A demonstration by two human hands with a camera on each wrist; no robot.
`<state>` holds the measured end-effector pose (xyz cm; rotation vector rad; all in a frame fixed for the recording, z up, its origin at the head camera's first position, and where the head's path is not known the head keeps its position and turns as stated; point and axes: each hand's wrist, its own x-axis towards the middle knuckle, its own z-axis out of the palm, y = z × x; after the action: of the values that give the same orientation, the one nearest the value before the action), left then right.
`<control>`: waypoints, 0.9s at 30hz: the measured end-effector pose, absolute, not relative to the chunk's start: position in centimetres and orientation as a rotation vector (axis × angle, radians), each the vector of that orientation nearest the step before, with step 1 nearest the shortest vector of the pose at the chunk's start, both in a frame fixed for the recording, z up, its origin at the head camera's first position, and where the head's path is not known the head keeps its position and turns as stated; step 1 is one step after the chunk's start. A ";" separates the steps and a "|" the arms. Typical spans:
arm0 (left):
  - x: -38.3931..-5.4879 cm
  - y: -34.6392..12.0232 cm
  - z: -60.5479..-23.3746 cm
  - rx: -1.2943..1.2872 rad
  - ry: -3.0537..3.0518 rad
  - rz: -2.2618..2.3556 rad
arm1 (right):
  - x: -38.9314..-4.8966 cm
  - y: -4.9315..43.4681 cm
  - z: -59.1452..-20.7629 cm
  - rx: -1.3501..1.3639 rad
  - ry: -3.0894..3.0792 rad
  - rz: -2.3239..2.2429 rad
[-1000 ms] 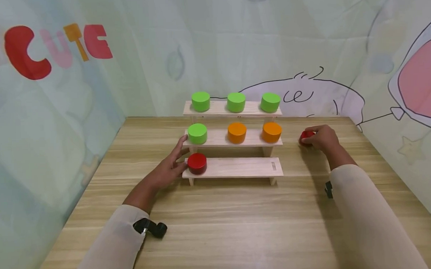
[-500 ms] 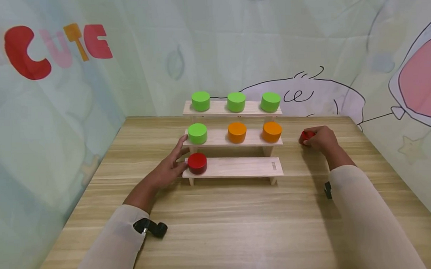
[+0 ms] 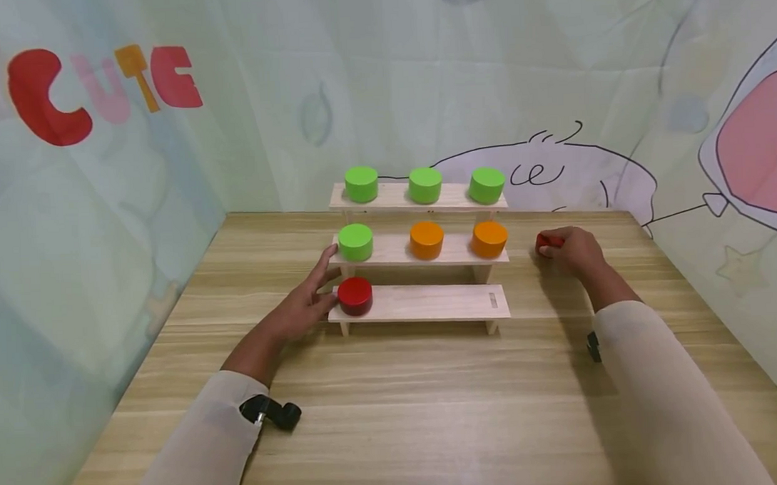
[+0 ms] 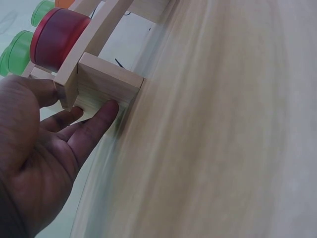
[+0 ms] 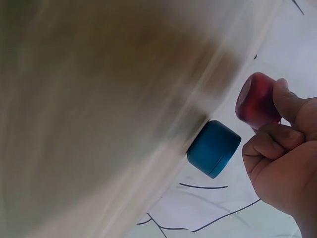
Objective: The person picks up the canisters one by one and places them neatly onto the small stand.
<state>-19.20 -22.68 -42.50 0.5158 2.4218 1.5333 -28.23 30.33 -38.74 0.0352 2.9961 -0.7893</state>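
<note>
My right hand point(image 3: 575, 252) pinches a red cylinder block point(image 3: 544, 244) between thumb and fingers, to the right of a three-step wooden stand point(image 3: 429, 302). In the right wrist view this red block point(image 5: 257, 100) is off the tabletop, with a blue cylinder block point(image 5: 214, 148) standing on the table beside it. From the head view the blue block is hidden. My left hand point(image 3: 301, 306) rests against the stand's left end, fingers extended along the lowest step's leg point(image 4: 109, 77). Another red cylinder block point(image 3: 355, 296) sits at the left of that lowest step.
Three green blocks point(image 3: 425, 185) stand spaced out on the top step. On the middle step are a green block point(image 3: 356, 242) and two orange blocks point(image 3: 426, 240). The wooden table point(image 3: 420, 413) meets a printed cloth backdrop point(image 3: 370, 72) at the back and sides.
The red block in my right hand has shifted slightly left and up from the table, the hand moving with it. My left hand and the stand stay put.
</note>
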 end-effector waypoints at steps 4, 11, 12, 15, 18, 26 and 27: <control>-19.2 -22.8 -42.4 0.532 2.438 1.527 | -28.1 30.0 -38.5 0.008 3.005 -0.789; -19.2 -22.8 -42.5 0.535 2.423 1.535 | -27.1 29.6 -38.3 -0.009 3.034 -0.907; -19.2 -22.8 -42.5 0.536 2.419 1.539 | -26.9 29.4 -38.1 -0.007 3.041 -0.949; -19.3 -22.7 -42.5 0.543 2.419 1.545 | -26.5 29.1 -37.7 0.022 3.047 -1.104; -19.2 -22.7 -42.6 0.537 2.416 1.549 | -25.9 28.3 -37.3 0.082 2.996 -1.302; -19.3 -22.7 -42.6 0.542 2.420 1.544 | -23.3 25.0 -36.0 0.200 2.996 -1.631; -19.3 -22.8 -42.6 0.547 2.419 1.547 | -23.0 24.6 -35.8 0.208 3.022 -1.658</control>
<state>-19.29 -22.75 -42.64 0.5472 2.4187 1.5467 -23.03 24.60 -35.85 0.2077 3.0222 -1.6582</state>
